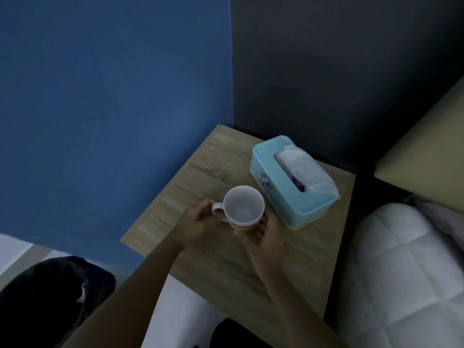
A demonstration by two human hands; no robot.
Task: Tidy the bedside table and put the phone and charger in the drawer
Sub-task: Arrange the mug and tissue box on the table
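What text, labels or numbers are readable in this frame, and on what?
White ceramic mug, yellow band low on its side: dark lettering, partly hidden by the right hand and too blurred to read.
Light blue plastic tissue box, side: small coloured print, too blurred to read.
Nothing else carries text.

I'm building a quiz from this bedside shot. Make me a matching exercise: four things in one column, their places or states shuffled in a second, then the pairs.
1. white ceramic mug
2. light blue tissue box
3. left hand
4. white quilted duvet

A. right of the wooden bedside table
B. on the mug's handle
C. empty, held by both hands
D. tissue sticking out on top

Pairs: 1-C, 2-D, 3-B, 4-A
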